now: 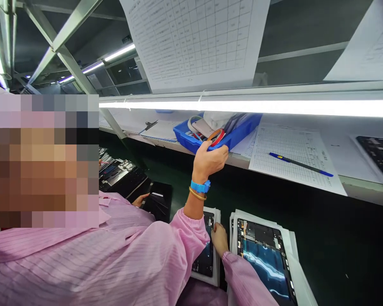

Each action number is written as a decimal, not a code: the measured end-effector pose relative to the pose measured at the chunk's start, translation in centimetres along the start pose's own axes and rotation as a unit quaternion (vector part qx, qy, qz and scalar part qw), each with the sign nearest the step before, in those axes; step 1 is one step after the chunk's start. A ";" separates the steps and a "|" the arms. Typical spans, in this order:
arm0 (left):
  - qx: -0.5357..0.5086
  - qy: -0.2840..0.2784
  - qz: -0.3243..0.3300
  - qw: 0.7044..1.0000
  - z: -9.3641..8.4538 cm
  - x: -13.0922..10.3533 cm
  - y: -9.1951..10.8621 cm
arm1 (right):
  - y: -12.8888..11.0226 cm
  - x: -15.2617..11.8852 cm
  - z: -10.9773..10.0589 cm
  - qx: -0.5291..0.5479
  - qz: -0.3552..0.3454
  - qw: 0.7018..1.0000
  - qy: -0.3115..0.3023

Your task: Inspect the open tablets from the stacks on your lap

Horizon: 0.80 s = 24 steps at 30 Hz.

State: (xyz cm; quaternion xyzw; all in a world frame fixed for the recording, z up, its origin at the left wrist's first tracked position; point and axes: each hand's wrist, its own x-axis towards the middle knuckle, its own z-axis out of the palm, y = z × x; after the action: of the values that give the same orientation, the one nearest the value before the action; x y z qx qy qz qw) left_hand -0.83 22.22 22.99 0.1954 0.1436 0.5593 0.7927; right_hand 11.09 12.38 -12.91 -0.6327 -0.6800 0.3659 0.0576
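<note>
My left hand [209,161], with a blue wrist strap, is raised to the shelf and closed on the front rim of a blue tray [185,140]. Its thumb lies next to a red tape ring [215,136] inside the tray. Below, my right hand [219,239] rests flat on the right edge of an opened tablet [206,259] that lies in a white foam holder. A second opened tablet [263,255], with a blue film inside, sits just to the right in its own holder.
A co-worker in a pink coat fills the left; their hand [140,199] touches a black tablet [159,199]. On the shelf lie printed sheets [293,148], a blue pen [300,164] and a clipboard [150,125]. A lit light bar [274,107] runs above the shelf.
</note>
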 end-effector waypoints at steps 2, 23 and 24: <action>0.021 0.006 0.029 0.999 -0.3 -0.8 -0.1 | 0.1 -0.1 -0.1 0.000 0.003 1.000 0.000; -0.053 0.207 0.096 0.972 -2.2 -10.2 -2.8 | -2.6 -1.4 -2.3 0.049 0.029 0.998 -0.035; -0.063 0.209 0.100 0.971 -2.2 -10.5 -3.0 | -2.4 -1.3 -2.5 0.057 0.021 0.998 -0.033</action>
State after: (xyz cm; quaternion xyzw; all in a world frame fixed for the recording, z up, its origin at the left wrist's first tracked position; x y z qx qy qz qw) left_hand -2.86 11.76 19.75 0.0374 0.2505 0.6719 0.6960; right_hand 10.70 12.40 -9.21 -0.6300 -0.6462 0.4260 0.0632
